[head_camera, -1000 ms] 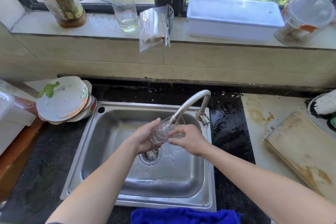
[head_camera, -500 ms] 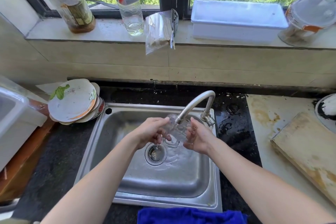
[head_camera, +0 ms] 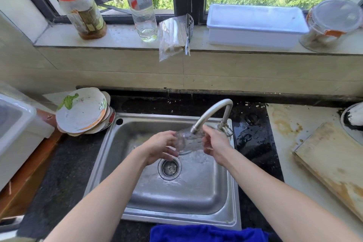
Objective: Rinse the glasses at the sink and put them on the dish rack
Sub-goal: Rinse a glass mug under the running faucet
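under the faucet spout [head_camera: 197, 126], at the centre of the frame over the sink [head_camera: 232, 198], the glass [head_camera: 189, 142] is held between both hands: the left hand [head_camera: 161, 147] is curled round its left side, the right hand [head_camera: 214, 144] round its right, each equally near. its long axis seems tilted, mouth turned up toward the spout and base toward the drain [head_camera: 170, 167], though running water blurs this.

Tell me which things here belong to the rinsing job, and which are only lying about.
In the job: glass, tap, sink, left hand, right hand.
Lying about: plates, jar, bottle, white box, board, blue cloth.
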